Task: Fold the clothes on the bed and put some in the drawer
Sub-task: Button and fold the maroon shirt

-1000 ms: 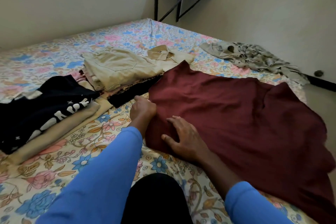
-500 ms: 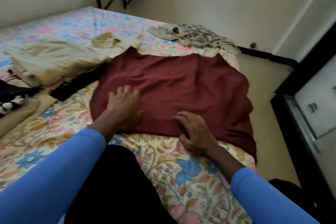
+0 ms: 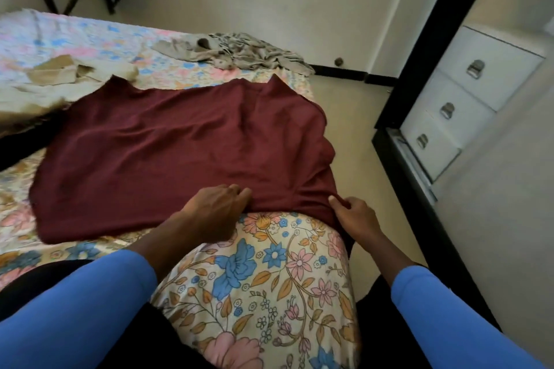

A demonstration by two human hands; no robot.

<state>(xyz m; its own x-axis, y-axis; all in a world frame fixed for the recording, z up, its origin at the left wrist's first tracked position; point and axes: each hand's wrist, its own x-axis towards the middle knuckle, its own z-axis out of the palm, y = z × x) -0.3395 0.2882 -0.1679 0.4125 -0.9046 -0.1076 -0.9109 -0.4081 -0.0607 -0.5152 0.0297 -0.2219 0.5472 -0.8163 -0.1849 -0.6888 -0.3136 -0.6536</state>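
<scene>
Pinching its near hem, the left hand (image 3: 215,213) and right hand (image 3: 356,219) hold the maroon garment (image 3: 168,144), spread unfolded on the bed (image 3: 269,278); a crumpled grey garment (image 3: 239,52) waits at twelve o'clock, the drawers (image 3: 449,111) at two o'clock closed.

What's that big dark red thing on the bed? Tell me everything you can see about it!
The red cloth is a plain, soft-looking maroon garment, spread nearly flat on the flowery bed with a few wrinkles. Two points stick up along its far edge. Its right side hangs over the bed's edge. The left hand curls its fingers on the near edge, and the right hand pinches the near right corner. Its far left point lies beside beige clothes.
</scene>
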